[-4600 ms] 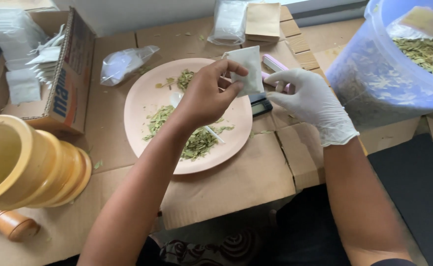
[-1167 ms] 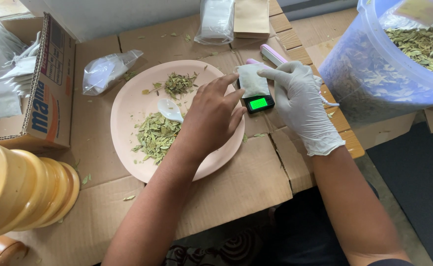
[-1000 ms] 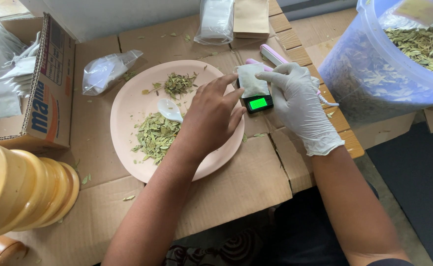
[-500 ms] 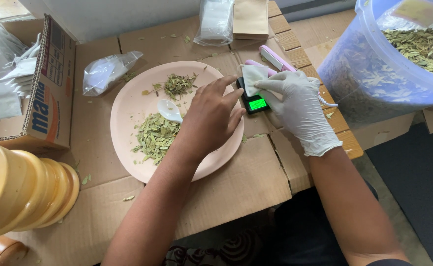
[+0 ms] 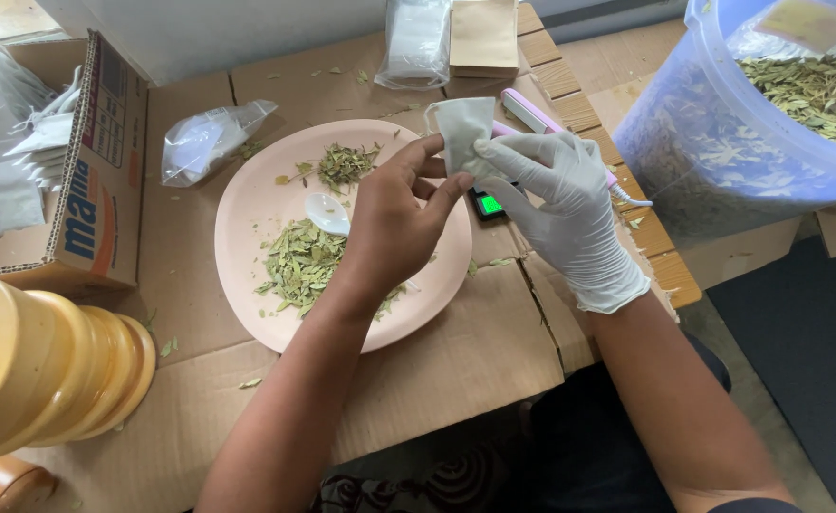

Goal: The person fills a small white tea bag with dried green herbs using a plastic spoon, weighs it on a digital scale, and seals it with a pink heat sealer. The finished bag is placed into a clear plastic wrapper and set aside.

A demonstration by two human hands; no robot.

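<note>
Cardboard-covered table [image 5: 456, 370] — small pouch [image 5: 461, 128] pinched between both hands' fingers [image 5: 427, 152].

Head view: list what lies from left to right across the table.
Yellow mortar → cardboard box → clear plastic bag → pink plate → left hand → right hand → blue tub.

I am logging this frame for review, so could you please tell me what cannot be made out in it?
Head view:
- Small digital scale with green display: mostly hidden under the white-gloved right hand.
- Small white fabric pouch: contents unseen; both hands, including the bare left hand, pinch it.
- Blue translucent plastic bucket of dried leaves: cut off by the top and right edges.
- Yellow ribbed mortar: cut by the left edge.
</note>
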